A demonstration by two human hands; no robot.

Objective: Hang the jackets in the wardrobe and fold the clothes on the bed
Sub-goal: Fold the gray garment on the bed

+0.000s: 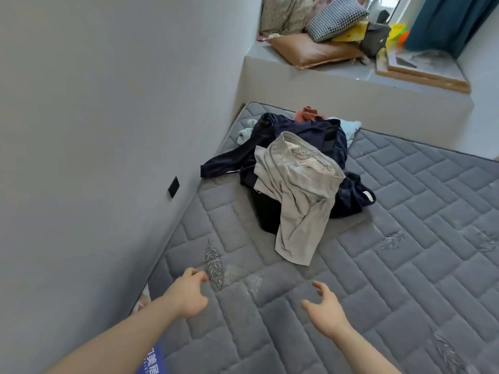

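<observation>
Hands reaching toward heaped clothes on a grey quilted mattress (378, 265).

Left hand (189, 295) loosely curled, right hand (328, 309) spread, both empty; beyond the fingertips a beige shirt (299, 195) drapes over dark navy jackets (305, 130), probably dumped for sorting. No wardrobe or other container in view.
</observation>
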